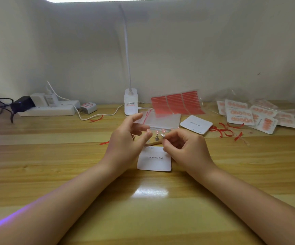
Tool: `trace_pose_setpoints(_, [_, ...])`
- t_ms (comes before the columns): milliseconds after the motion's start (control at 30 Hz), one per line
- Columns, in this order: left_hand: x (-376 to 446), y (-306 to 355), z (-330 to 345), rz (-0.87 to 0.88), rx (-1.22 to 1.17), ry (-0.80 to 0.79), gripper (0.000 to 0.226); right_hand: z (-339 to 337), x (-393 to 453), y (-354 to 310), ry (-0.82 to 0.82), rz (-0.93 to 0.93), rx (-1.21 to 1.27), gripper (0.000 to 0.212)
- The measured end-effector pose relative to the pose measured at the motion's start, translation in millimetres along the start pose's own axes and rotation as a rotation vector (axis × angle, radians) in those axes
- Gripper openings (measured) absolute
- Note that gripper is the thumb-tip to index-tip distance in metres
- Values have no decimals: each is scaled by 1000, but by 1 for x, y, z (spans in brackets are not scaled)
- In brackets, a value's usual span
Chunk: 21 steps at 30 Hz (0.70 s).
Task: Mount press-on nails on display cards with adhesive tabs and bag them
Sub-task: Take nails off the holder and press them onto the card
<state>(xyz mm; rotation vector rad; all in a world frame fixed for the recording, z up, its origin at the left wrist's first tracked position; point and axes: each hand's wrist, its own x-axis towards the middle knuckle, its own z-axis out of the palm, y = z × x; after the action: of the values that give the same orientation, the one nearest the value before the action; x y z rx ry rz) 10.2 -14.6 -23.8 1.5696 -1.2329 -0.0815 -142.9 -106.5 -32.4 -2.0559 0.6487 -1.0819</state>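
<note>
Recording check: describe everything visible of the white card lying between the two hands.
The white card is a square of what looks like stiff paper with rounded corners, printed "Handmade Nail" in small dark letters, with tiny marks along its far edge. It lies flat on the wooden table, text facing the person. No nails are mounted on it. The right hand overlaps its far right corner; contact is unclear.

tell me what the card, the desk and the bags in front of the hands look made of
Card: matte white cardstock, by its flat rounded corners and print.
Desk: wood or wood-look laminate with a glossy finish; grain lines and lamp glare show.
Bags: thin clear plastic with red zip strips, see-through and shiny.
</note>
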Motion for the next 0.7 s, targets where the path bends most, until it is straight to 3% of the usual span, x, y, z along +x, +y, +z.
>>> trace_pose_setpoints(133, [0,-6,1,-3,215,-48,57,-3,4,-3,5,72,50,6])
trace_pose_setpoints(700, [0,-14,-3,-120,117,24,52,33,30,-14,-152,61,-460,20])
